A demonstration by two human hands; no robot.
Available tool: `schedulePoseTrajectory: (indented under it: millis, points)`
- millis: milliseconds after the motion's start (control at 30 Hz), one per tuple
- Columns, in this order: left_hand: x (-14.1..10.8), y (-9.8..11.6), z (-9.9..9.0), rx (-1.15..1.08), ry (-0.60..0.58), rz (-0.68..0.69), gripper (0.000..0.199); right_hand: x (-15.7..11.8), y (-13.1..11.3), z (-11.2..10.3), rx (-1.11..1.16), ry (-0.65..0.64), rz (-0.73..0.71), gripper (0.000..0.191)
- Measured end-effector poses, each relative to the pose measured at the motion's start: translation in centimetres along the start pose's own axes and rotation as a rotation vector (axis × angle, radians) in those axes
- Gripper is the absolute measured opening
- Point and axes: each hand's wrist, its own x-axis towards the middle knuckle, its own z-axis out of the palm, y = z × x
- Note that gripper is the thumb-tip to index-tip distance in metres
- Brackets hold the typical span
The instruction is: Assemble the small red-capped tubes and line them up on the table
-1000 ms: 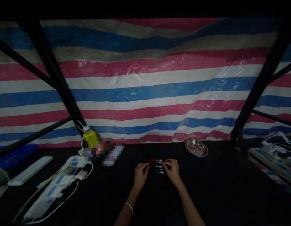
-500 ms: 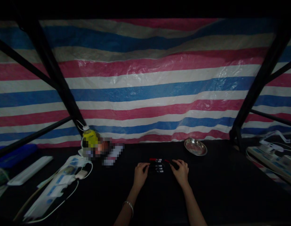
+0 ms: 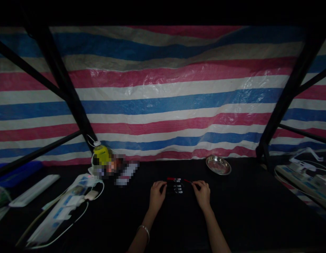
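Observation:
Several marker pens (image 3: 176, 186) lie side by side on the black tabletop between my hands, mostly black with pale print on their right ends. The farthest is a red marker pen (image 3: 173, 179). My left hand (image 3: 157, 193) is curled at the pens' left ends, its thumb and index finger closed on the end of a black marker pen. To the right, my right hand (image 3: 202, 192) pinches the near end of a slim red piece (image 3: 187, 181), which looks like a pen cap and points left towards the row. The dim light hides the pens' exact outlines.
A round steel dish (image 3: 218, 165) stands at the back right. Back left are a yellow-labelled bottle (image 3: 102, 154) and a blurred packet (image 3: 127, 174). Power strips with cables lie left (image 3: 61, 209) and right (image 3: 305, 179). A striped tarpaulin (image 3: 173, 105) hangs behind, between black frame posts.
My right thumb and fingers have closed together on the slim red piece. My left hand stays nearly where it was. The view has shifted slightly.

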Motion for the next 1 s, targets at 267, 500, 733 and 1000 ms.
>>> schedulePoseTrajectory:
  millis: [267, 500, 733, 1000]
  points:
    - [-0.8, 2.1, -0.4, 0.237, 0.003, 0.223, 0.020, 0.0, -0.1, -0.3, 0.022, 0.057, 0.139, 0.033]
    - [-0.9, 2.8, -0.7, 0.269, 0.018, 0.301, 0.020, -1.5, -1.4, -0.6, 0.003, -0.077, 0.131, 0.032]
    - [-1.3, 3.6, -0.9, 0.260, -0.072, 0.434, 0.024, -3.6, -2.7, -1.2, 0.090, -0.145, 0.127, 0.035]
    - [-2.3, 5.1, -1.0, 0.206, -0.300, 0.448, 0.040, -6.3, -4.5, -0.2, 0.364, -0.154, 0.096, 0.040]
